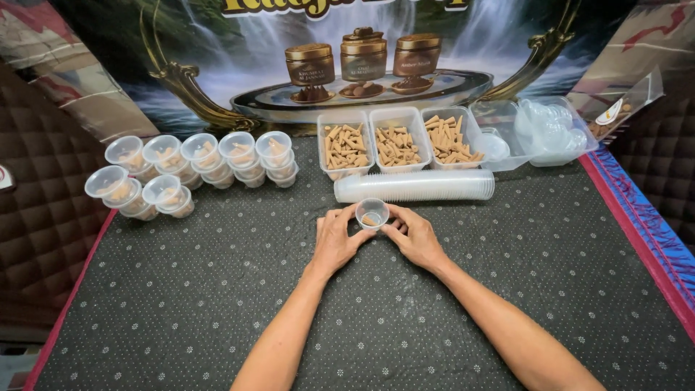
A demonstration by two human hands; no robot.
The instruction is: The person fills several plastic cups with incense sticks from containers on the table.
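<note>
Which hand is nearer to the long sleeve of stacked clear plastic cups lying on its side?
Right. The right hand sits just below the sleeve; the left hand lies farther left, below its left end.

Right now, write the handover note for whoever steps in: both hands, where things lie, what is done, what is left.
Left hand and right hand: both hold one small clear plastic cup on the dark dotted table mat; it holds a few tan incense cones.
Supplies: three clear rectangular trays of tan cones behind the cup; a sleeve of nested empty clear cups lying on its side before them; a clear tray of round clear lids at far right.
Done: stacked filled cups stand at left, no lids on the top ones.
Left: the empty cups in the sleeve; lids unused.
</note>
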